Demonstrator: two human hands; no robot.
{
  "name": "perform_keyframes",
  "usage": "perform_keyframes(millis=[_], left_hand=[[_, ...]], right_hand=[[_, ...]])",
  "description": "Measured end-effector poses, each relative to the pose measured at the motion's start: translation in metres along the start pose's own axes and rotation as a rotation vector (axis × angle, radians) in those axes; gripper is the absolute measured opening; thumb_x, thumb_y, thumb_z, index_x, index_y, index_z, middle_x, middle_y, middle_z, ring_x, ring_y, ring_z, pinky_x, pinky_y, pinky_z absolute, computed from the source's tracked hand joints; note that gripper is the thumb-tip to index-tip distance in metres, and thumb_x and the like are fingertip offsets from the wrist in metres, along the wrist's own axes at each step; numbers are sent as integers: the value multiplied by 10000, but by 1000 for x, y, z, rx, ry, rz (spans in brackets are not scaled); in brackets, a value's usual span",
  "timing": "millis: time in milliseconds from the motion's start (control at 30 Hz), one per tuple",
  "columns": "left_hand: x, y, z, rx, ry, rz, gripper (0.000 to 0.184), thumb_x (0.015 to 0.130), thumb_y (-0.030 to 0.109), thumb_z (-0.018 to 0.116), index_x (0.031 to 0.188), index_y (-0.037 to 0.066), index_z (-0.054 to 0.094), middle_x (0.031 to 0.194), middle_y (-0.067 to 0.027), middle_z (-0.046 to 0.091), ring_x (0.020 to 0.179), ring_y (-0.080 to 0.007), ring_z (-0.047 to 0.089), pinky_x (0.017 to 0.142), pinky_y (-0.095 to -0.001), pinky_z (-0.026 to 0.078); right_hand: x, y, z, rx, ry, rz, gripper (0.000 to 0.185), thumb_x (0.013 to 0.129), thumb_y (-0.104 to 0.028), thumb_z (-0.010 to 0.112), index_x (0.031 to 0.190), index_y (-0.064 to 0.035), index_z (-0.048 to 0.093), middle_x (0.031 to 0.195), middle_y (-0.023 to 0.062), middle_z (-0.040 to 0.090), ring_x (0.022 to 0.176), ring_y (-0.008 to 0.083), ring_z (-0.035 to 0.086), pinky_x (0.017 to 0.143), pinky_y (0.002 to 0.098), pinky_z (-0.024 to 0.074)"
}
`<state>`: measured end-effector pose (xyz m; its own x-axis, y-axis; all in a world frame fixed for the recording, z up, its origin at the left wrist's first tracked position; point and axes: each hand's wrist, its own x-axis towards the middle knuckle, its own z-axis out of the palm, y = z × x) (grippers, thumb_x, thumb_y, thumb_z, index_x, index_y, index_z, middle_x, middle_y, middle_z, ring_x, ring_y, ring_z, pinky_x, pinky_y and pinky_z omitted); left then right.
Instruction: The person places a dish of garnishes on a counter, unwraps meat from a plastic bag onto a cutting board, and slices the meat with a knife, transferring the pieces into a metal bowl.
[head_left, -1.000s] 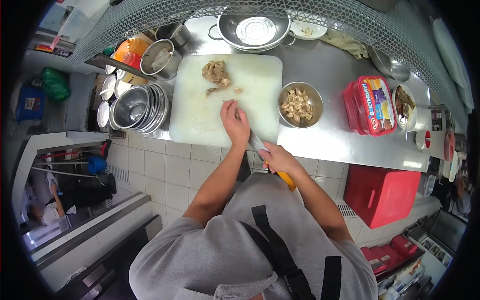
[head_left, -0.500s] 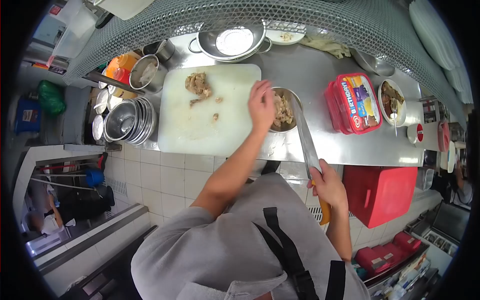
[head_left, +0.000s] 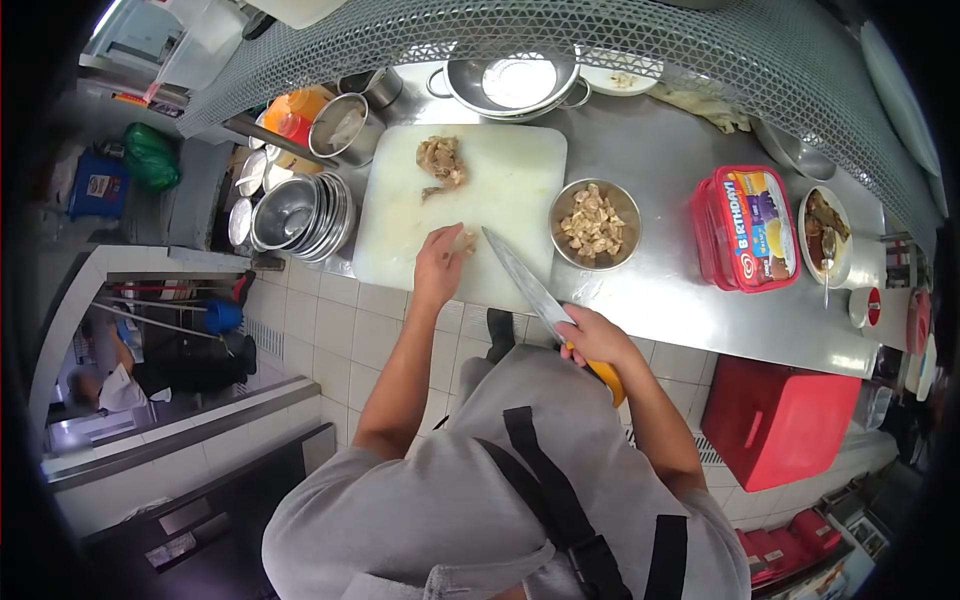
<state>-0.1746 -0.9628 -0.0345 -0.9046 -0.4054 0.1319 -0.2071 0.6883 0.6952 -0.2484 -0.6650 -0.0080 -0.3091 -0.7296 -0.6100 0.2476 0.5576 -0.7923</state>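
My left hand (head_left: 438, 268) is over the near part of the white cutting board (head_left: 395, 230). Its fingers are stretched and slightly apart, with the tips beside a small bit of meat (head_left: 469, 242). In my right hand (head_left: 592, 335) is a large knife (head_left: 525, 278) with a yellow handle, its blade slanting across the board's right corner and its tip near my left fingers. A bigger piece of cooked meat (head_left: 440, 162) lies toward the board's far side. Right of the board, a steel bowl (head_left: 636, 240) holds chopped meat (head_left: 594, 222).
Stacked steel bowls (head_left: 290, 215) stand left of the board, and a two-handled colander (head_left: 450, 85) behind it. To the right are a red-lidded tub (head_left: 745, 230) and a plate of food (head_left: 845, 245). A red bin (head_left: 775, 420) sits below the counter edge. Mesh shelving hangs overhead.
My left hand has moved from beside the steel bowl to the board's near part. The knife has swung left from the bowl's rim onto the board. The view has shifted.
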Motion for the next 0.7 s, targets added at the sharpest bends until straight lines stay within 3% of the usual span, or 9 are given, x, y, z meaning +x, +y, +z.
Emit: perform_keyframes(millis=[33,133,333,433,500,533,600,633,700], left_hand=[[-2,1,1,-98,33,-178,457,814,-79,635,1244,74,649,1192,-131,607,965,-265,650,776,-327,578],[0,4,7,-70,-15,-198,468,806,-56,680,1255,69,643,1166,-115,598,915,-200,660,741,-294,583],[9,3,23,-152,-61,-148,385,807,-54,702,1178,40,669,1144,-113,590,848,-197,679,760,-292,591],[16,35,38,-310,-52,-98,333,822,-54,701,1142,36,679,1138,-107,589,873,-194,683,776,-300,596],[27,67,54,-387,-93,-22,326,826,-52,702,1139,38,680,1143,-103,589,878,-192,682,780,-302,597],[35,84,61,-457,-113,54,319,830,-51,703,1136,39,680,1149,-100,590,883,-190,682,785,-305,598],[48,102,66,-486,-193,85,331,838,-13,715,1161,47,670,1141,-101,592,932,-198,667,785,-298,595],[57,102,65,-455,-138,108,338,837,-23,700,1167,47,664,1161,-114,593,964,-229,659,768,-310,594],[80,87,52,-297,45,121,349,840,-19,673,1181,54,652,1199,-133,596,1011,-284,636,757,-339,578]], right_hand=[[6,0,1,-4,-4,2,211,1006,-192,485,1082,-3,541,680,93,634,473,146,562,483,308,470],[22,-3,7,0,-18,9,218,1011,-201,478,1090,-7,538,689,98,638,478,143,562,484,305,475],[14,-14,14,2,2,45,226,1011,-216,476,1074,-9,541,696,93,635,517,140,579,494,302,487],[-20,-21,11,-54,119,48,226,998,-231,498,1056,-18,547,696,104,646,525,194,601,533,342,501],[-52,-14,5,-141,312,20,227,985,-243,517,1040,-25,548,691,122,661,551,261,626,584,390,507],[-70,-16,1,-136,328,29,227,985,-243,517,1040,-25,548,691,122,661,551,261,626,584,390,507],[-103,-21,-7,-133,489,94,202,989,-210,523,1033,-13,533,657,83,637,502,145,573,506,315,478],[-112,-13,-8,-135,499,95,202,989,-210,523,1033,-13,533,657,83,637,502,145,573,506,315,478],[-124,1,-16,-236,729,78,192,978,-196,546,1019,-10,523,662,88,636,506,148,576,504,310,471]])
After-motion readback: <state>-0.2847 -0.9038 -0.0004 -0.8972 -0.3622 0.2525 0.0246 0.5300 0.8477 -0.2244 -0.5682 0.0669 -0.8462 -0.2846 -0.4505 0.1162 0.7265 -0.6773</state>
